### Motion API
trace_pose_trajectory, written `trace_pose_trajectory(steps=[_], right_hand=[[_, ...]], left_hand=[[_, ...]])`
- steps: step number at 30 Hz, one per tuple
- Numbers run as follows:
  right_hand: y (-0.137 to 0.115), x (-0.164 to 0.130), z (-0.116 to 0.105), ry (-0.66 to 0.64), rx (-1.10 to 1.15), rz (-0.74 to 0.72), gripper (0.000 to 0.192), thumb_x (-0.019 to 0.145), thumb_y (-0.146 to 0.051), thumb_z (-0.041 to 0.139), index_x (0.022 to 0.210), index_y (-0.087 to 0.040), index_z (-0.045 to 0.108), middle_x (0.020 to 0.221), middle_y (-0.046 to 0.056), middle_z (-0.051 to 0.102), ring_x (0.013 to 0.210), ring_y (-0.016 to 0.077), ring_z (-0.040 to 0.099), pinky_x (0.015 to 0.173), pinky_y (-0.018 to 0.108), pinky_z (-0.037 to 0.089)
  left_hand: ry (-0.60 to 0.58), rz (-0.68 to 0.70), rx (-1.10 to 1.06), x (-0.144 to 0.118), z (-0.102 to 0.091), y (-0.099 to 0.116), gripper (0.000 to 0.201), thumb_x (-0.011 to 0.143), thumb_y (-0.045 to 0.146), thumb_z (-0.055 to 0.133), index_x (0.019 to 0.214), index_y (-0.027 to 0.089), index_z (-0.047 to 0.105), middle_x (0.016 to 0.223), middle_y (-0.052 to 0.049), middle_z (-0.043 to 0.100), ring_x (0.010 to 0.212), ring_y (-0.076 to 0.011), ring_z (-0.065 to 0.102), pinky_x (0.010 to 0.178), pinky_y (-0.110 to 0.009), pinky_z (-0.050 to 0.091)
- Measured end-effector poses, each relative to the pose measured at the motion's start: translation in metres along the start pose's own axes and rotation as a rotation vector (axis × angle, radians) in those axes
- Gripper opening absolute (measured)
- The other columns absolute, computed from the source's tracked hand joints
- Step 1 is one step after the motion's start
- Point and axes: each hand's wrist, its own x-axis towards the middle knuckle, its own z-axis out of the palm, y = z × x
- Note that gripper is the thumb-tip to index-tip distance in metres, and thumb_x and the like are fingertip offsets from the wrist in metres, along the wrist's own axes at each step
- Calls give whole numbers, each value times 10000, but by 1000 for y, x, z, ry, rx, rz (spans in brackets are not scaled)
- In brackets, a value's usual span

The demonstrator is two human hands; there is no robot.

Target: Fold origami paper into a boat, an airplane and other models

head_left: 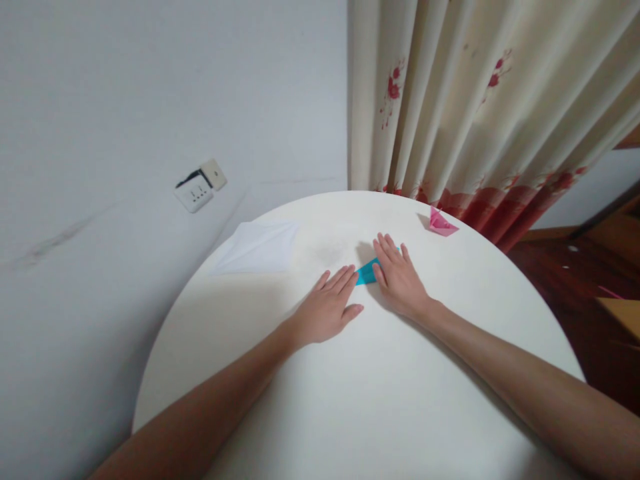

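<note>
Two bare hands lie flat on a round white worktop (380, 400). Between them sits a small piece of blue folded paper (367, 273). The left hand (327, 308) lies palm down with its fingers (338, 280) straight and close together, and the tips touch the left point of the blue paper. It grips nothing. The right hand (399, 279) also lies palm down, with its fingers a little spread, and it covers the right part of the blue paper and presses on it. So only the left bit of the paper shows, near the middle of the worktop and a bit toward the far side. Both arms reach in from the near edge. A sheet of white paper (257, 249) lies flat on the far left part of the worktop, well apart from the hands. A small pink folded paper shape (441, 223) sits near the far right edge, past the right hand and not touching it. Behind the worktop hangs a cream curtain (480, 113) with red flowers and a red band at the bottom. On the pale wall to the left there is a white wall socket (195, 195). On the right, dark brown floor (575, 287) shows
</note>
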Motion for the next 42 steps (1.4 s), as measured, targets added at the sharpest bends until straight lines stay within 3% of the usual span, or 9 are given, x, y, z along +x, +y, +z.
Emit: trace_pose_trajectory(steps=[3,5,11,22,27,33,37,42], right_hand=[[-16,-6,4,-168,27,-165,591,1049,-323,259,1578,-62,296,1659,153,246,1550,256,181,1246,510,195],[-21,-8,5,-239,25,-191,608,1053,-365,275,1576,-55,301,1650,160,261,1541,266,214,1243,511,209],[-19,-8,4,-276,-11,-167,679,1057,-483,264,1581,-53,286,1655,156,237,1545,281,192,1246,533,186],[2,-3,5,-212,-53,16,745,1048,-578,219,1573,-58,309,1648,160,270,1540,288,214,1232,538,195],[14,2,8,-150,-89,180,759,1048,-578,189,1549,-28,339,1626,204,308,1522,327,258,1213,567,206],[18,2,10,-32,-107,260,770,1045,-563,208,1543,13,322,1619,247,298,1525,354,232,1211,589,183],[10,-1,5,11,-110,179,700,1058,-484,211,1569,-9,276,1647,231,229,1552,326,145,1228,602,104],[-10,-10,3,-166,18,-90,610,1063,-409,246,1568,-78,334,1643,159,290,1546,271,196,1240,531,203]], left_hand=[[10,-8,9,0,1,1,642,1051,481,325,1571,108,275,1647,-170,271,1548,-257,220,1245,-491,183],[15,-11,16,0,2,1,644,1051,472,328,1573,100,264,1648,-175,262,1548,-255,219,1246,-488,185],[-3,-12,26,1,0,2,665,1051,475,338,1578,81,246,1657,-168,235,1552,-256,204,1248,-496,188],[-1,-2,2,0,1,0,625,1050,484,338,1562,126,302,1653,-165,256,1547,-258,223,1240,-493,202],[16,4,-1,0,0,0,634,1053,496,314,1571,132,282,1653,-165,261,1548,-258,222,1240,-499,194],[-9,-3,1,0,0,0,652,1051,500,323,1570,108,275,1659,-164,236,1553,-261,202,1239,-507,199],[0,-4,-2,0,1,0,644,1051,501,320,1574,128,274,1659,-159,243,1551,-258,209,1239,-501,197],[8,-2,-7,0,2,0,648,1052,497,315,1582,130,255,1654,-156,261,1551,-252,208,1247,-492,180]])
